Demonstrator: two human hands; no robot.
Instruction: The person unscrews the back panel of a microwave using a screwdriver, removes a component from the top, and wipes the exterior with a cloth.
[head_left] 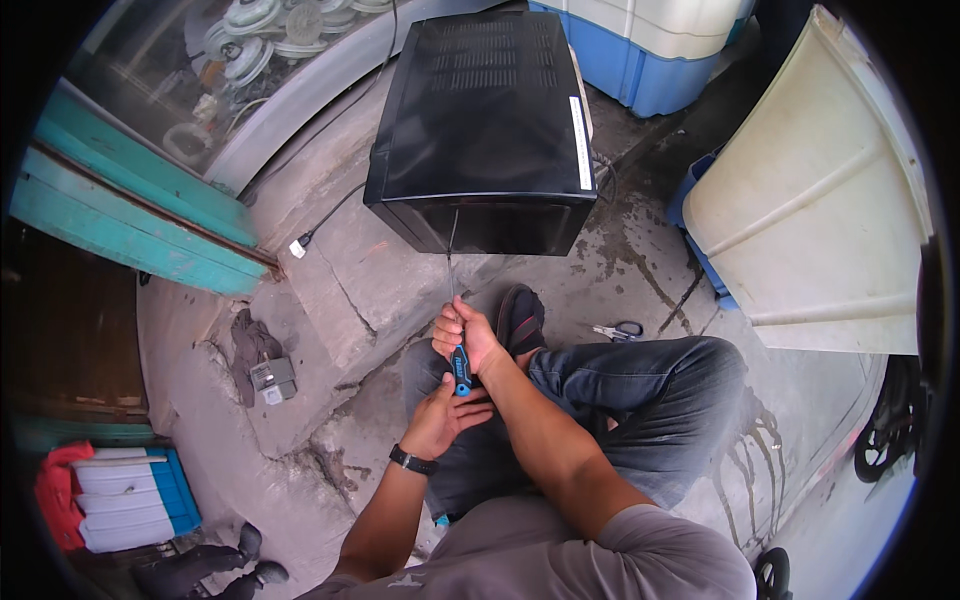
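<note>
My right hand is closed around a screwdriver with a black-and-blue handle. Its long metal shaft rises to the near face of a black boxy appliance, which has vent slots and a white label on top; the tip's exact contact is too small to make out. Just below, at the butt of the handle, my left hand has its fingers apart and loosely curved, the thumb beside the handle; whether it touches it is unclear.
Scissors lie right of my legs. Plastic bins stand right and behind. A plug, a small grey device and a turquoise frame are left. A folded white-blue item sits lower left.
</note>
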